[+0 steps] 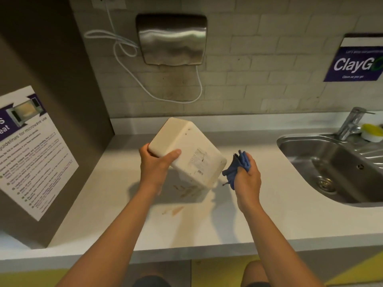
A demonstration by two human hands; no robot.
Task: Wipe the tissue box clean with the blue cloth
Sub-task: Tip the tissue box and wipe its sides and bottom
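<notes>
From the head view, my left hand (154,162) grips the box (187,151) by one end, tilted above the bench (269,208); it seems light, rigid, smooth, while my right hand (247,176) bunches the soft cloth (238,164) beside it.

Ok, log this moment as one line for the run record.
left hand holds tissue box tilted above counter | right hand grips blue cloth beside box | contact unclear | counter stained
</notes>
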